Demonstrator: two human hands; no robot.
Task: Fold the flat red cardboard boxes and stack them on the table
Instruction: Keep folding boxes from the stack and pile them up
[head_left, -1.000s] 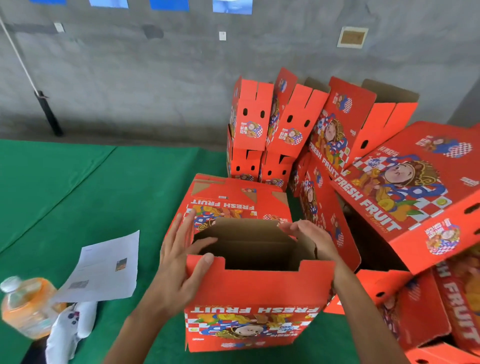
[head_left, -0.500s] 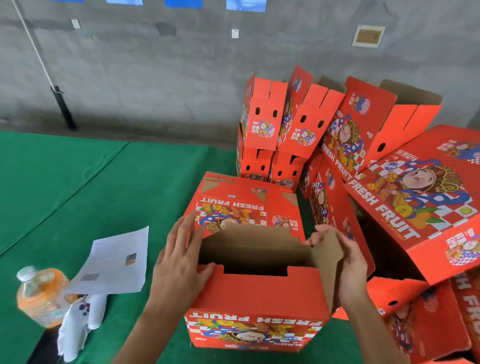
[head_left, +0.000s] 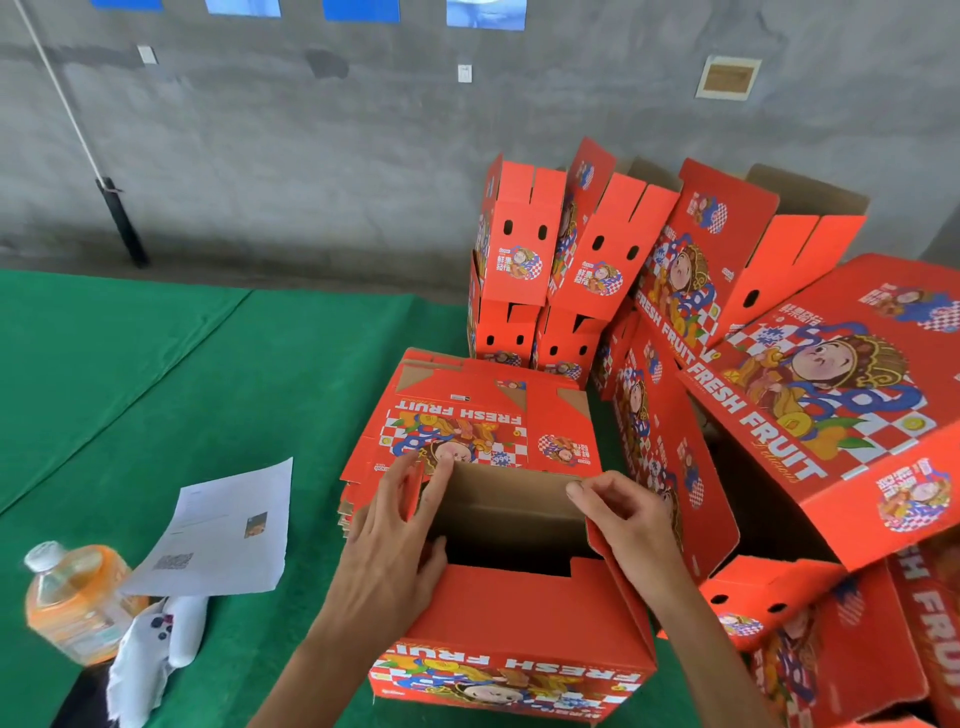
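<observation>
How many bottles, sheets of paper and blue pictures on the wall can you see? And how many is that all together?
Bottle: 1
Sheet of paper: 1
Blue pictures, cut off at the top edge: 4
Total: 6

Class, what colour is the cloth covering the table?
Green, seen in the head view.

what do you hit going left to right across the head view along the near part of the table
orange drink bottle → white cloth → printed sheet of paper → left hand → open red box → right hand → pile of folded red boxes
</observation>
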